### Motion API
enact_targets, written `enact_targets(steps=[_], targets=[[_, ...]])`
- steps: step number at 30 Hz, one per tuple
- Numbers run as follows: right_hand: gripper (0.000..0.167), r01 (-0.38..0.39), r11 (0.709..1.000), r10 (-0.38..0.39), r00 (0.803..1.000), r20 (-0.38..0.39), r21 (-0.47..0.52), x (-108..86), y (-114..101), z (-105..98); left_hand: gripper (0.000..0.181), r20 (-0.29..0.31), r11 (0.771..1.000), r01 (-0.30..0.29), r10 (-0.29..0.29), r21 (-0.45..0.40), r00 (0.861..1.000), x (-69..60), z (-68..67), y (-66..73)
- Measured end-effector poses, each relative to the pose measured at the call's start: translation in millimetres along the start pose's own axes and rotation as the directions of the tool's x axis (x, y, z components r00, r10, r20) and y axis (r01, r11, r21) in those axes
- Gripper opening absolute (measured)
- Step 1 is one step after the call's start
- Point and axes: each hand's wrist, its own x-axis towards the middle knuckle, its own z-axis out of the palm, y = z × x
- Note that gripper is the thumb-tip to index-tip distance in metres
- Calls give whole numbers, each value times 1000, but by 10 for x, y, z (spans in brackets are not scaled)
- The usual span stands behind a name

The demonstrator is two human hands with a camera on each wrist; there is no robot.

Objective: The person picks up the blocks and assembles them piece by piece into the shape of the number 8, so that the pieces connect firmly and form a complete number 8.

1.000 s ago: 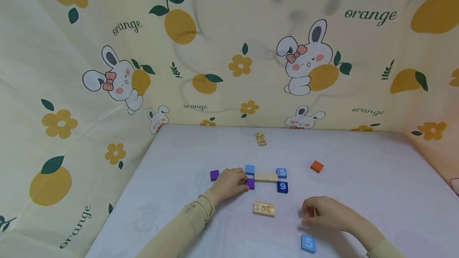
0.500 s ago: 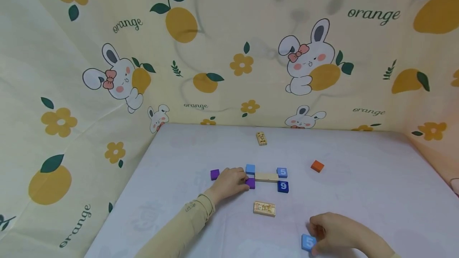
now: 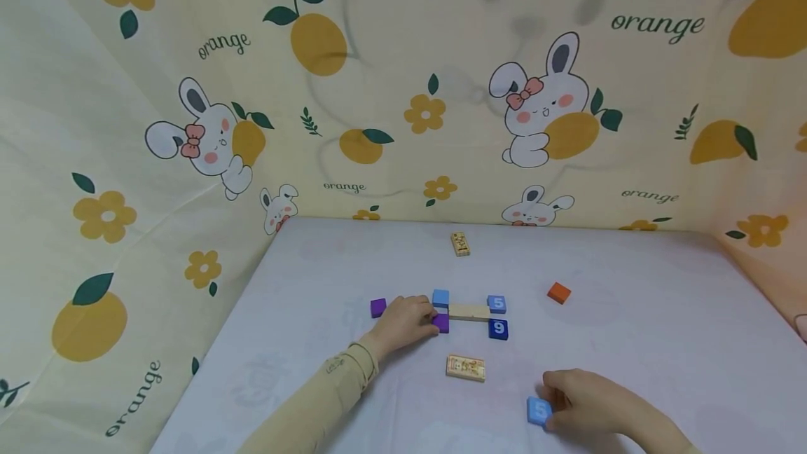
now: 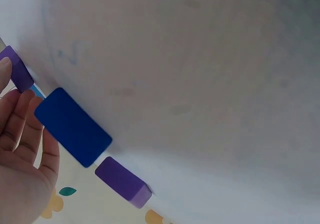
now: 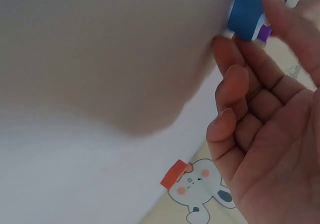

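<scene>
The left hand [image 3: 402, 321], we see, pinches a purple tile [image 3: 443, 324] between thumb and fingers, while the right hand [image 3: 586, 398] grips a light blue 5 tile [image 3: 538, 412] at its fingertips, nearer to us; we cannot tell whether that tile is lifted or touching the surface. Behind both hands hangs the largest thing we see, a printed backdrop [image 3: 441, 19] of rabbits and oranges, and beneath them spreads a white table cover [image 3: 630, 279]. Just right of the left hand's fingertips lies a pale wooden plank [image 3: 469, 312]. Between the two hands sits a printed wooden piece [image 3: 466, 368], and a second wooden piece [image 3: 460, 244] lies well beyond them. Among the tiles, the left wrist view shows a dark blue block [image 4: 72, 126] just beside the left hand's fingers, and another purple tile [image 3: 377, 308] lies past that hand's outer side. A plain light blue tile [image 3: 440, 298] stands just past its fingertips; farther right, at the plank's other end, are a second 5 tile [image 3: 497, 304] and a dark blue 9 tile [image 3: 499, 329]. An orange tile [image 3: 559, 293] lies beyond the right hand, apart from the rest. We judge the arrangement to be partway along: tiles already sit at both ends of the plank, whereas the gripped 5 and the orange one have not joined that group.
</scene>
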Motion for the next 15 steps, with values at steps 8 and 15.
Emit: enact_targets(steps=[8,15], targets=[[20,36,997,-42,996,-80,-72,119,-61,-72,28,-1,1000,-7,7,-10,1000,-3,9,-12],[17,138,974,-169,970,-173,-180,266,-118,-79,28,-7,1000,-12,12,-7,1000,0,5,-8]])
